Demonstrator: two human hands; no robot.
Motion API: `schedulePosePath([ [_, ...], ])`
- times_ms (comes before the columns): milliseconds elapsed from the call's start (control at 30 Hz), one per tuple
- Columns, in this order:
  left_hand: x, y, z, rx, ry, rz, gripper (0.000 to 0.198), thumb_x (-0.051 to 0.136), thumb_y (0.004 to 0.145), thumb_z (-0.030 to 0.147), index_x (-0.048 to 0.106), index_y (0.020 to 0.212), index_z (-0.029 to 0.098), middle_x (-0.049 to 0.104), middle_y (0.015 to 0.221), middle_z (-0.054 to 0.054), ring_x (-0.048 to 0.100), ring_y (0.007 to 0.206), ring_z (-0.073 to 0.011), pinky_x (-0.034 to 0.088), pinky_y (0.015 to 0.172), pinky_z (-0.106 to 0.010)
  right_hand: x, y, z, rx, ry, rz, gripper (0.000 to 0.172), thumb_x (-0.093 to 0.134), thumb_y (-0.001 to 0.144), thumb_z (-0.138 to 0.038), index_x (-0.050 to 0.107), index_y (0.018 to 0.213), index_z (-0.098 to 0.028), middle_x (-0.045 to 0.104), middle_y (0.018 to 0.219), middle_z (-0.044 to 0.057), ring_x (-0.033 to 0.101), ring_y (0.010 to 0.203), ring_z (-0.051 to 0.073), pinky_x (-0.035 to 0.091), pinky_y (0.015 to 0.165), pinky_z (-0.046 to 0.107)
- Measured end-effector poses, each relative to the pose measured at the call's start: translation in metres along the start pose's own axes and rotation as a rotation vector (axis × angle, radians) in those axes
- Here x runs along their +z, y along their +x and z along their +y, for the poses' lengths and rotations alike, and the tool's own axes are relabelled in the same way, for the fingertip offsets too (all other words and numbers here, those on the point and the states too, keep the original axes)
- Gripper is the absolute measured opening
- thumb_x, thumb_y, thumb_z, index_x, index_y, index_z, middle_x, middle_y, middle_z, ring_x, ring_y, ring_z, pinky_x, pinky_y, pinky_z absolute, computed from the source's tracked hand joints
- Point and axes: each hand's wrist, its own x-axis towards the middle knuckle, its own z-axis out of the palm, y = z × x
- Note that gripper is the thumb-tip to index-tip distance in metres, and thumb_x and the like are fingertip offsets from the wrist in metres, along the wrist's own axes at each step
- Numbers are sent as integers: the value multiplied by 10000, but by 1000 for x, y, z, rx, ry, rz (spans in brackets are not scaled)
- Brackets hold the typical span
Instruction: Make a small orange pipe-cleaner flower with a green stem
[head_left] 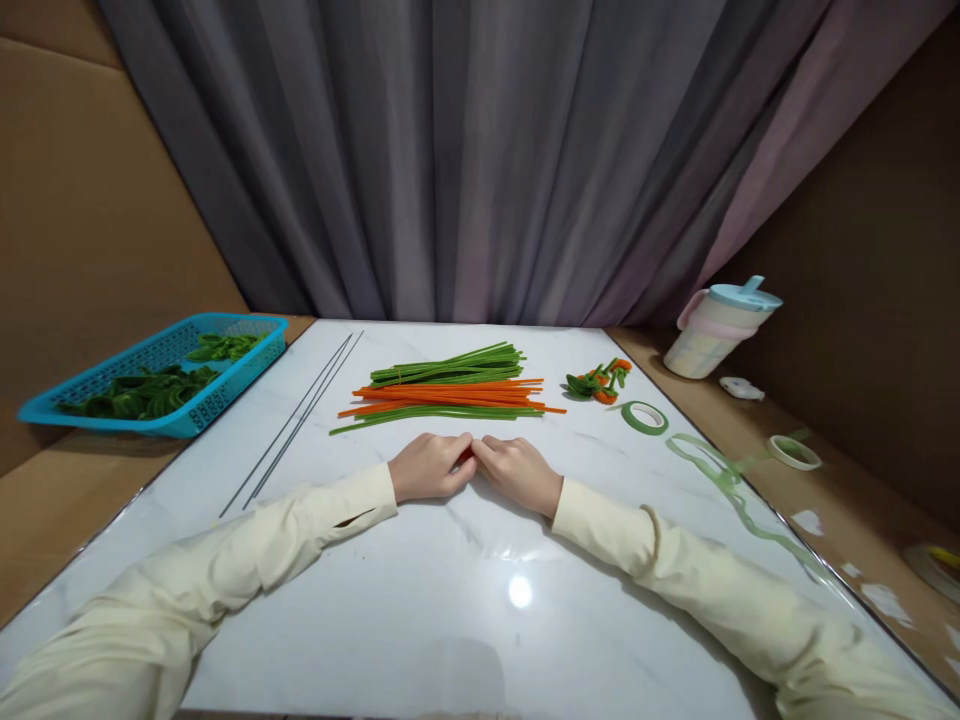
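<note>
My left hand (433, 466) and my right hand (519, 472) meet at the fingertips above the white marbled tabletop (420, 620). Both are closed in a pinch. A sliver of a small orange-red piece (465, 456) shows between them, the rest hidden by the fingers. Just beyond the hands lie orange pipe cleaners (450, 397), with green pipe cleaners (450, 368) behind and more green ones in front. Off to the right is a small pile of shaped orange and green pipe-cleaner pieces (600, 382), beside a roll of green tape (645, 418).
A blue basket (247, 375) with green leaf-like pieces stands at the left. Several thin dark wires (300, 420) lie near it. A loose light-green strip (739, 500), another tape roll (795, 453) and a lidded cup (712, 335) are at the right. A grey curtain (450, 170) hangs behind.
</note>
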Motion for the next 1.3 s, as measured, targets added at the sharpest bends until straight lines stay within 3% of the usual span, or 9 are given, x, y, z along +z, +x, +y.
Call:
schedulePosePath([
  [867,-1,1,2,-23,48,-40,161,373,874,292,465,810,177,634,707,-33,594,589,-178,367,521,-254,-3,2,3,20,101,-56,119,430,904,-217,521,921,-143,616,837,37,555,619,109,296,526,236],
  [1300,-1,2,3,-38,32,-54,157,370,871,296,462,820,178,634,718,-38,599,604,-187,386,536,-257,-3,1,3,3,88,-22,92,433,897,-201,508,902,-148,616,815,31,556,606,106,287,518,230],
])
